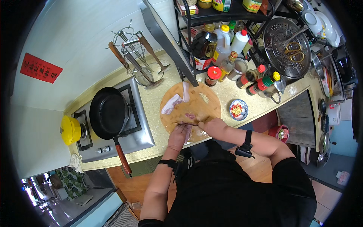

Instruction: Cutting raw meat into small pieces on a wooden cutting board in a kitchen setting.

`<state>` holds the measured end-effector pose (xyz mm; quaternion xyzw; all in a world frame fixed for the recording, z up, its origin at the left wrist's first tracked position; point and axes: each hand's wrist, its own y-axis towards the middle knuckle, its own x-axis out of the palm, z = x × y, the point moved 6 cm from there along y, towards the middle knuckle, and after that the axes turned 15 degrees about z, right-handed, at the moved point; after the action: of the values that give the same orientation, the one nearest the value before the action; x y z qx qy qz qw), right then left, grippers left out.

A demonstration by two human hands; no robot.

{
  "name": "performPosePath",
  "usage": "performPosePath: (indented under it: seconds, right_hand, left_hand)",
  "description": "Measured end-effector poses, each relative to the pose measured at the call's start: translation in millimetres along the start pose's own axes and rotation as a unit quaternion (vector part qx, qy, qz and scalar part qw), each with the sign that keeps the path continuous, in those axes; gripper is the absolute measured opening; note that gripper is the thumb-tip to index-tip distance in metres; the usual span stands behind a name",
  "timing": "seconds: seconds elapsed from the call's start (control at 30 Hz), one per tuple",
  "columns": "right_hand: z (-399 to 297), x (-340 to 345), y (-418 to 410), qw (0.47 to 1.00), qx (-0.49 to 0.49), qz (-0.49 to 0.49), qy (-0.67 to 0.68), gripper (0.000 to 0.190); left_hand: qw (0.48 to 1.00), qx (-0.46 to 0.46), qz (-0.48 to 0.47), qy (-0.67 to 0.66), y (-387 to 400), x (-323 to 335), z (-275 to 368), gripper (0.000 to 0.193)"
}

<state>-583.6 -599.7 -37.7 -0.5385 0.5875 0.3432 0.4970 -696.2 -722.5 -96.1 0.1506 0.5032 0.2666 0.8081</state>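
Note:
A round wooden cutting board (173, 122) lies on the speckled counter before me. My right hand (213, 128) grips a kitchen knife (185, 123), its blade lying across the board towards the left. Beneath my left hand (178, 136) a strip of raw meat (188, 134) is pressed to the board, partly hidden by the fingers, which touch or nearly touch the blade. Just beyond the blade is a small heap of cut meat (190, 115). Farther back rest two pale pieces of fatty pork (172, 103) (186, 92) and a little minced pile, perhaps garlic (204, 98).
Left of the board, a black frying pan (107, 113) and a yellow pot (70, 130) sit on the gas stove (144, 136). A patterned bowl (238, 109) holds chopped red and yellow pieces. Several bottles (249, 76) line the back right; a utensil rack (133, 54) stands behind.

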Motion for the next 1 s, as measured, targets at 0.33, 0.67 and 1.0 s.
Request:
performPosePath:
  seconds: [0.33,0.67,1.0]
  right_hand:
    - [-15,46,42,0.988,-0.017,0.140,0.060,0.019]
    - [21,18,10,0.996,0.062,0.060,0.027,0.026]
    - [-1,10,5,0.999,-0.030,0.024,-0.034,0.027]
  left_hand:
    - [1.000,-0.009,-0.002,0.011,-1,4,0,0.026]
    - [1.000,0.016,0.003,0.014,8,-4,8,0.026]
    - [1.000,0.003,0.014,0.003,2,-6,4,0.024]
